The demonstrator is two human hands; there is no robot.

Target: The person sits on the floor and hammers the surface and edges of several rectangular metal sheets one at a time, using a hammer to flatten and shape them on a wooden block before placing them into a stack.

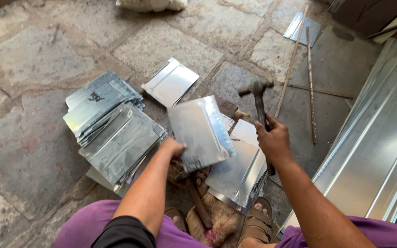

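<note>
Long sheets (382,151) at 3 o'clock: big ribbed metal lengths leaning along the right edge, looks like uncut stock, untouched.

Stone floor (33,151): person sits on it, legs in purple, sandal (257,225) at 6 o'clock.

Left stack (116,133) at 9 o'clock: many small folded panels piled in two overlapping heaps. Judging by the folds, that's the finished output, a good share of the work done.

Right pile (237,172) just right of centre: several flat panels touching the panel being worked, likely waiting.

Held panel (201,131) at centre: tilted up, one long edge already folded. Left hand (173,148) grips its lower left corner, fingers clenched on the sheet. It sits over a block and sacking (217,220) near the feet; what's directly under it is hidden.

Loose panel (171,81) at 12 o'clock, lying apart from both piles. Another one (303,28) at 1 o'clock, well apart.

Rods (309,82) at 2 o'clock: thin rusty bars lying on the floor, unused.

Hammer (257,98): raised above the panel, head up, not touching metal. Right hand (274,140) clenched round the handle.

Read: mid-batch, one panel in hand partway formed, a smaller pile left than done.
</note>
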